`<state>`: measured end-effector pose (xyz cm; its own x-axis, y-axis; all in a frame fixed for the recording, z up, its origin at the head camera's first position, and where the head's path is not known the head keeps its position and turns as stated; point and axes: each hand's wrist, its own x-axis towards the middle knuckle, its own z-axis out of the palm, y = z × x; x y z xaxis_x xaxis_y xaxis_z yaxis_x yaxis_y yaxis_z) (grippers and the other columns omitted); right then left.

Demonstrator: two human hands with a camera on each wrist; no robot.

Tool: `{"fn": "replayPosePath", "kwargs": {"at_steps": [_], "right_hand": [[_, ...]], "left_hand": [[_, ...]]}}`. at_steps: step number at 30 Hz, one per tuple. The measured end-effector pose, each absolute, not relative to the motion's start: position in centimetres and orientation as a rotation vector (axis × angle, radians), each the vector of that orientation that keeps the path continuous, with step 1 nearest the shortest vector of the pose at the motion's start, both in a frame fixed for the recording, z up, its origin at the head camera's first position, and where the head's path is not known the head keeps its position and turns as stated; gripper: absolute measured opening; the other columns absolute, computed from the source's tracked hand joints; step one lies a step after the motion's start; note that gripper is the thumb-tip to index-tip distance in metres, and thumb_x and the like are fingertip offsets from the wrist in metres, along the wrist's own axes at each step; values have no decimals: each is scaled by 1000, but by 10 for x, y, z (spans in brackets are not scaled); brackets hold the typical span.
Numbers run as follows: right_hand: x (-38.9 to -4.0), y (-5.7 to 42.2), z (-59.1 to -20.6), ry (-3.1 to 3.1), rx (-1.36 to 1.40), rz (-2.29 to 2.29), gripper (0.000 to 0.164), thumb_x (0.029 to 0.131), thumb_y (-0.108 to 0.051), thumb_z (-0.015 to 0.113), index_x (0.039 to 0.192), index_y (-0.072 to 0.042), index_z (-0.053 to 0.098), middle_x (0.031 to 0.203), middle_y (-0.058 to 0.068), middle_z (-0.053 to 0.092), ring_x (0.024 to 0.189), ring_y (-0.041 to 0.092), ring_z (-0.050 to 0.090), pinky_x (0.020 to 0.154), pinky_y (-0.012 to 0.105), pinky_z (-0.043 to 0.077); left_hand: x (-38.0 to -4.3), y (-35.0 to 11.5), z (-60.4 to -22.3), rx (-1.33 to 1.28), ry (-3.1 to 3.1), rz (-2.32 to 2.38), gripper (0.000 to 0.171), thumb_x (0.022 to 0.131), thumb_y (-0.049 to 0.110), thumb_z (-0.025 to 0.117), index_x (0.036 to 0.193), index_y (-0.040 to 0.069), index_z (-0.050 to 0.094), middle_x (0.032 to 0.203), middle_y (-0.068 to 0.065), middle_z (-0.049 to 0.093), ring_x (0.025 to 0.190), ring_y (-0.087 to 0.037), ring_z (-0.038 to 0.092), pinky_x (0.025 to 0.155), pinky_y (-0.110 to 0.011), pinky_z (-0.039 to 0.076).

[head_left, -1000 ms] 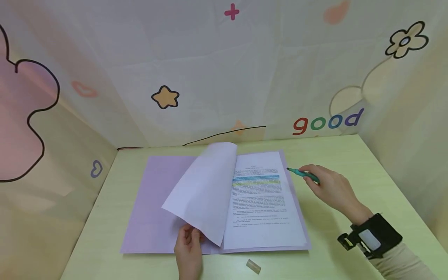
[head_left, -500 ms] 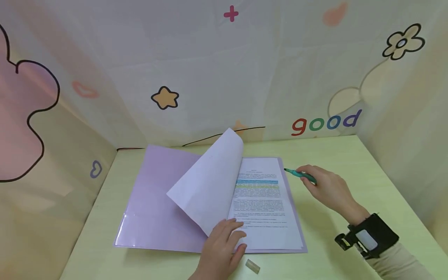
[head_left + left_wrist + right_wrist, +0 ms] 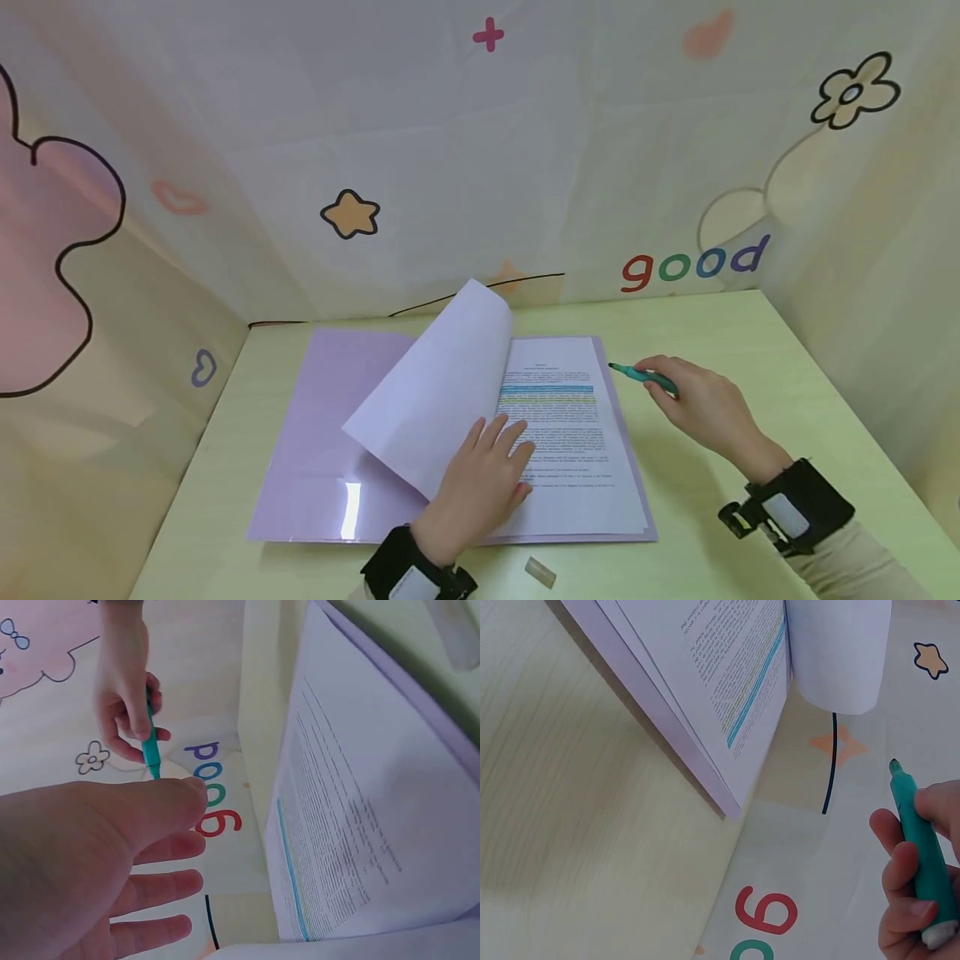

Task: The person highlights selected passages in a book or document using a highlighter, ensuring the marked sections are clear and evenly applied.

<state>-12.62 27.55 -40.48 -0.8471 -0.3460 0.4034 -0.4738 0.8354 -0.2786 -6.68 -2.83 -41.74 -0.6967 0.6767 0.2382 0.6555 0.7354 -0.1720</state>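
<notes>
A purple folder (image 3: 315, 467) lies spread on the table. Its printed page (image 3: 577, 500) carries one blue and one yellow-green highlighted band near the top. A loose white sheet (image 3: 442, 375) curls up and over to the left. My left hand (image 3: 480, 487) is spread, fingers straight, over the sheet's lower part and the fold; whether it presses cannot be told. To the right of the folder, my right hand (image 3: 705, 408) grips a teal highlighter (image 3: 924, 851), its dark tip uncapped and pointing left, apart from the paper.
A small translucent grey-brown cap (image 3: 540, 572) lies in front of the folder, near the table's front. The pale wooden table (image 3: 720, 333) is bounded at the back and sides by a printed cloth (image 3: 450, 150). Both wrists wear black camera straps.
My left hand has moved from the curled sheet's lower edge up and right, over the fold, fingers now spread. The sheet's top corner stands higher. My right hand and highlighter barely moved.
</notes>
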Motion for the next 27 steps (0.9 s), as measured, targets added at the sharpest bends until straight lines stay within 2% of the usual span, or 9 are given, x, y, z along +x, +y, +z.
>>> {"fn": "replayPosePath", "kwargs": {"at_steps": [10, 18, 27], "right_hand": [[-127, 274, -405, -2665, 631, 548, 27, 79, -12, 66, 104, -13, 59, 91, 6, 64, 57, 10, 45, 39, 23, 34], [-128, 269, -408, -2685, 652, 535, 26, 79, -13, 67, 104, -13, 60, 91, 6, 64, 58, 9, 45, 42, 22, 37], [-128, 265, -411, -2709, 659, 543, 25, 80, -14, 67, 104, -14, 59, 91, 5, 63, 58, 9, 45, 40, 22, 34]], "left_hand": [[-113, -14, -423, -985, -2909, 360, 40, 85, 38, 59, 114, 11, 60, 128, -5, 51, 123, -27, 37, 102, -44, 33], [-133, -4, -437, -1029, -3026, 454, 40, 91, 34, 49, 121, 8, 56, 131, -6, 49, 127, -25, 33, 106, -40, 27], [-137, -10, -442, -936, -3082, 465, 30, 90, 23, 50, 117, 11, 59, 119, -6, 56, 117, -25, 42, 99, -42, 35]]}}
